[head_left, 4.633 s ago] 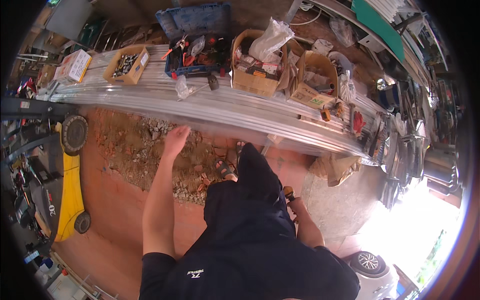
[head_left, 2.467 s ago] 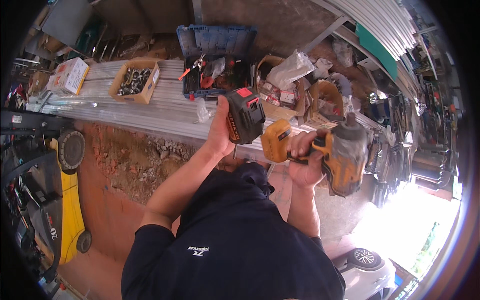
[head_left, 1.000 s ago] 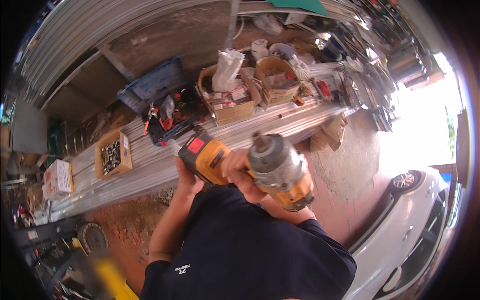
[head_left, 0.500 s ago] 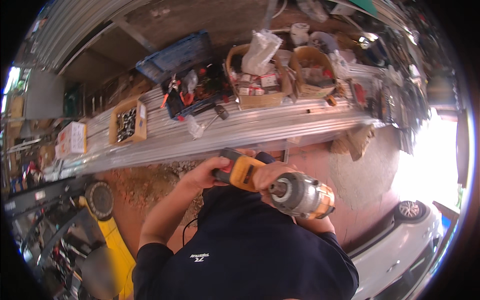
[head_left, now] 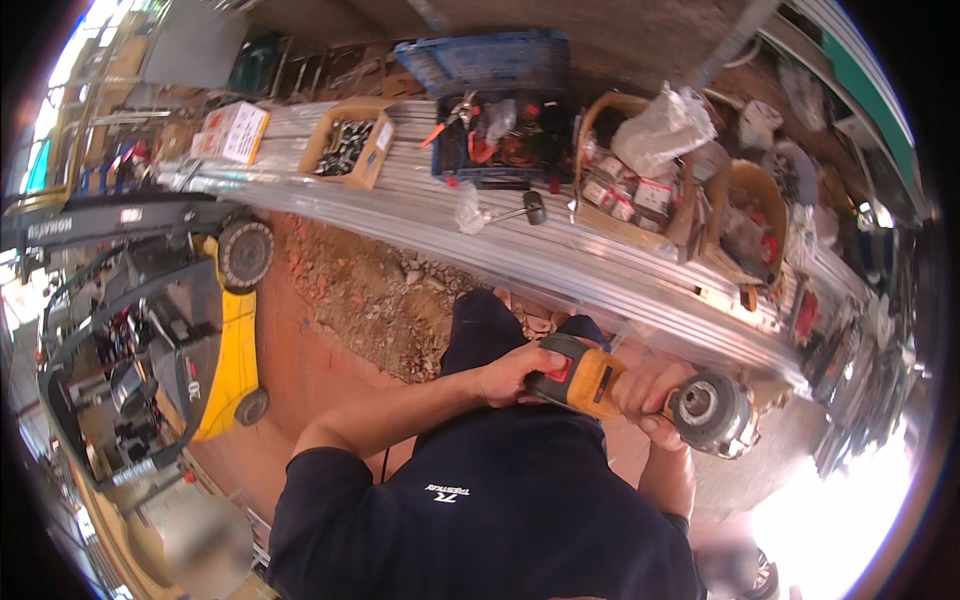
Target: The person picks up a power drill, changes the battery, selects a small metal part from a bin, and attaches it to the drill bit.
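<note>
A yellow-and-black cordless impact wrench [head_left: 592, 385] is held crosswise in front of my body, its round metal-grey head pointing to the right. My right hand [head_left: 646, 390] is wrapped round the handle just below the head. At the other end my left hand [head_left: 510, 375] is closed on the black battery [head_left: 558, 362], with the thumb close to a red patch on it. The bare drive end of the wrench faces up toward me. Part of the left fingers is hidden beneath the battery.
Long metal profiles [head_left: 420, 235] cross ahead, carrying a carton of small metal parts [head_left: 348, 148], an open blue toolbox [head_left: 490, 65], a black-headed mallet-like tool [head_left: 534, 208] and boxes of packets [head_left: 640, 190]. A yellow-and-black wheeled machine [head_left: 235, 340] stands left; rubble [head_left: 370, 295] lies before me.
The view has swung, so the bench and machine sit differently in it. Both hands still hold the impact wrench, which now appears farther right, its head turned a little.
</note>
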